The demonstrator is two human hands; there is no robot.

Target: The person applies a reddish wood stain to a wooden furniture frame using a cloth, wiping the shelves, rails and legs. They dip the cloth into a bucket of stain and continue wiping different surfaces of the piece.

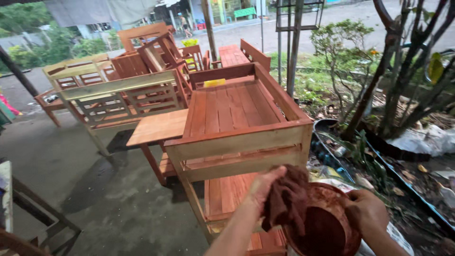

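Gripping a dark red-brown rag (287, 199), our left hand (263, 188) has its fingers curled tight around the bunched cloth, which hangs down over the rim of a bowl (327, 223). Our right hand (367, 211) sits at three o'clock from the rag, fingers wrapped over the far edge of that bowl and pressed closed on it. The bowl is round, stained red-brown all over, and holds a dark red-brown liquid; it lies at the bottom of the view, between our two hands, with the rag touching its rim at nine o'clock.

Just past the hands, at twelve o'clock, stands a bench (237, 128) of reddish wood, tipped so that its slatted seat faces upward and its pale rails face us. Its lower slats show under our left forearm. At ten o'clock from the bench a small flat board (159, 127) juts out on legs, touching the bench's side. Farther out at ten and eleven o'clock more benches (118, 95) and chairs are stacked close together, some pale, some reddish.

At nine o'clock the concrete floor (71, 161) shows dark wet patches. At two and three o'clock we see shrubs (346, 52), thin tree trunks (384, 71), dry leaves and a white sack (422, 140) on bare ground. A road (332, 19) runs across at twelve o'clock, far off.
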